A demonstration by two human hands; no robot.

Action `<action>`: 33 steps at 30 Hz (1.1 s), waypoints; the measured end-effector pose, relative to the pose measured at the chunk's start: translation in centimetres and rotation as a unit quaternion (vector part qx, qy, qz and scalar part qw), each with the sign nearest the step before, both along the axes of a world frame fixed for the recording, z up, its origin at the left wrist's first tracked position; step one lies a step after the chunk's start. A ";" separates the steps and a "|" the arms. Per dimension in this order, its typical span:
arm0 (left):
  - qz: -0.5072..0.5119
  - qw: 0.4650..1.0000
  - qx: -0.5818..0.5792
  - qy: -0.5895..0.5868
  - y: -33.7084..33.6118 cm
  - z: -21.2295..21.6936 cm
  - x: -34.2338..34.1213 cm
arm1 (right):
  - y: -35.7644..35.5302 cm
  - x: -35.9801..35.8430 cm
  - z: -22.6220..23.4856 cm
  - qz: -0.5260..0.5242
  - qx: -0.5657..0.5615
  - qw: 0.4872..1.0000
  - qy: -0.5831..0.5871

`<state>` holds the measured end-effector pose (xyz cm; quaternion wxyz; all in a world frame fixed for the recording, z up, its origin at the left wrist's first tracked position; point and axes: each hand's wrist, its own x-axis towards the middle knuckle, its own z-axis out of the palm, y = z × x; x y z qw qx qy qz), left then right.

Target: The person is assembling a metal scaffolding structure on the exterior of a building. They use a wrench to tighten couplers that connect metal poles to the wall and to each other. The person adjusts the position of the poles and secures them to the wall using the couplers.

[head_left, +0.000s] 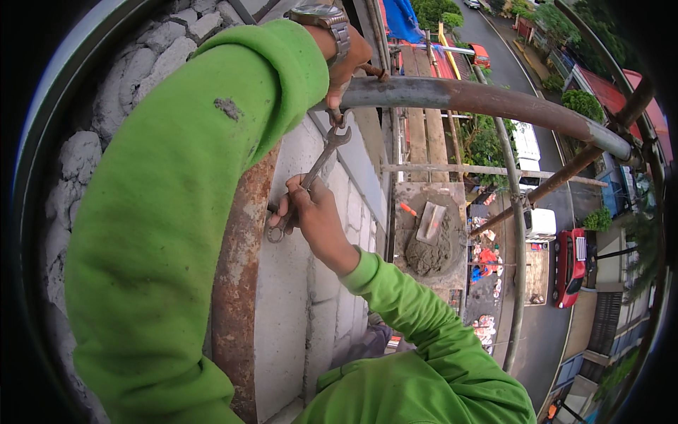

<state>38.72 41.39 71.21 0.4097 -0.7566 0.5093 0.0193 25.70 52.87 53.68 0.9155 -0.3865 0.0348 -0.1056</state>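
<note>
My right hand (316, 215) is closed around the middle of a steel combination wrench (326, 157). Its open jaw points up toward the pipe and its ring end hangs below my fingers. Above it, my left hand (347, 74), with a metal watch (321, 20) on the wrist, is closed over the near end of a grey and rusty scaffold pipe (452, 95). A rusty bolt (378, 72) sticks out beside those fingers. The wrench jaw lies close to a small metal piece under my left hand; whether they touch, I cannot tell.
A rusty steel beam (244, 283) runs beside a grey block wall (325, 283). Rough mortared blocks (152, 53) lie left. Beyond the wall, a board with wet mortar (431, 247) carries a float (431, 222). Scaffold tubes (519, 261) cross the right side, above a road with a red vehicle (571, 268).
</note>
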 end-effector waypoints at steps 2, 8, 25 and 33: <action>0.012 1.000 0.000 0.007 0.1 -0.1 0.6 | 0.1 0.4 0.3 0.000 0.007 1.000 -0.003; 0.011 1.000 -0.014 -0.003 0.2 -0.7 1.2 | -0.2 1.6 0.4 0.000 0.006 1.000 -0.011; 0.020 1.000 -0.012 0.006 0.5 -0.8 1.2 | -11.3 -3.6 1.9 0.229 0.025 0.972 0.042; 0.016 1.000 -0.007 -0.010 -0.5 -1.0 1.1 | -20.8 -2.7 1.4 0.151 -0.534 0.832 -0.024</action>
